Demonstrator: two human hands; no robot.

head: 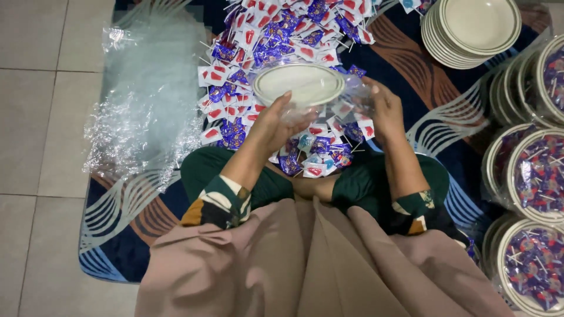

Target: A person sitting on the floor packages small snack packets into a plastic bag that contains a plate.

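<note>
I sit cross-legged on a patterned rug. A white plate (299, 82) with a dark rim sits inside a clear plastic bag (352, 97), held above my lap. My left hand (276, 123) grips the bag and the plate's near left edge. My right hand (385, 108) holds the bag at the plate's right side. Under and beyond the plate lies a big heap of wrapped lollipops (276, 35) in blue and red-and-white wrappers, spilling down to my legs.
A stack of empty white plates (470, 29) stands at the back right. Several bagged plates filled with lollipops (537, 176) line the right edge. A pile of clear plastic bags (147, 100) lies at the left, partly on the tiled floor (35, 117). The rug (411, 58) shows between them.
</note>
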